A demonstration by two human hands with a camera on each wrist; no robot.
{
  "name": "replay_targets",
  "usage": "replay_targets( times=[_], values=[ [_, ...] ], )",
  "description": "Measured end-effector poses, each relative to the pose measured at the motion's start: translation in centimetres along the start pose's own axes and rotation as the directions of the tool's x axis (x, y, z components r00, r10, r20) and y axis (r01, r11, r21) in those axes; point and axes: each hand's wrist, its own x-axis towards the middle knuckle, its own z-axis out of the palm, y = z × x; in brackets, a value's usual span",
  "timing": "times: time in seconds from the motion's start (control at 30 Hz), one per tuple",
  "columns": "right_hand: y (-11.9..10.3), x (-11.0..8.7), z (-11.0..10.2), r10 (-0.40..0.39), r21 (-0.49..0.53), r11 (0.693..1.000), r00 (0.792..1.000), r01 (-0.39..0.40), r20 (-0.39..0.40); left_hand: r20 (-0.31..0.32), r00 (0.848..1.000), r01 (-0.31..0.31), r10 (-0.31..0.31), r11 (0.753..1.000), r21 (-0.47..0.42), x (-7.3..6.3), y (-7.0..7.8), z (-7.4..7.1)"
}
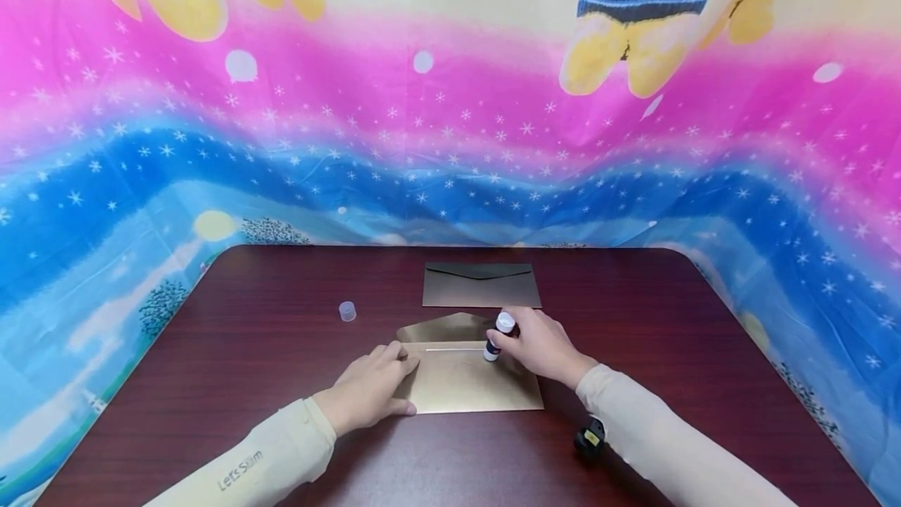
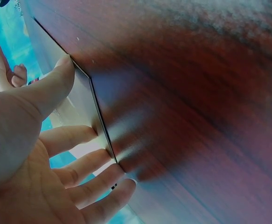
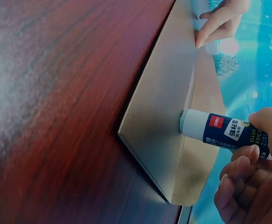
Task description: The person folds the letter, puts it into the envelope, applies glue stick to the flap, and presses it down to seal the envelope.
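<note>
A gold envelope (image 1: 472,386) lies on the table with its flap (image 1: 450,325) unfolded toward the far side. My right hand (image 1: 542,344) grips a glue stick (image 3: 219,127), dark blue and white, its uncapped end down against the envelope just below the flap's fold. A pale glue streak (image 1: 450,350) runs along there to the left of the stick. My left hand (image 1: 373,386) rests at the envelope's left edge, fingers extended and spread, fingertips on the edge and thumb near the lower left corner. In the left wrist view those fingertips (image 2: 91,133) meet the paper's edge.
A clear glue-stick cap (image 1: 347,311) stands on the dark red wooden table (image 1: 246,350), left of the envelope. Behind lies a second, darker envelope (image 1: 482,288) with its flap folded down. A printed cloth (image 1: 422,124) hangs beyond the table's far edge.
</note>
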Motion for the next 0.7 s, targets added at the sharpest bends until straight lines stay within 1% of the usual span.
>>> replay_targets(
  times=[0.23,0.37,0.5,0.6,0.7],
  values=[
    [0.2,-0.2,-0.2,0.021,0.002,1.0,1.0,-0.021,-0.002,-0.008,1.0,-0.011,0.011,1.0,0.004,-0.1,0.0,0.0],
    [0.5,-0.3,-0.3,0.015,0.012,1.0,1.0,-0.015,0.0,-0.002,1.0,-0.007,0.007,1.0,0.004,0.0,0.1,-0.1],
    [1.0,-0.1,-0.5,0.014,0.12,0.993,1.0,-0.017,0.024,0.004,1.0,0.004,-0.004,1.0,0.008,0.0,0.1,0.0],
    [1.3,0.1,-0.9,0.018,0.223,0.975,0.999,-0.028,0.047,0.004,1.0,0.001,-0.001,1.0,0.01,0.1,0.1,0.1],
    [1.6,0.2,-1.4,0.018,0.284,0.958,0.999,-0.03,0.045,0.002,1.0,-0.002,0.002,1.0,0.01,0.2,0.1,0.2]
  ],
)
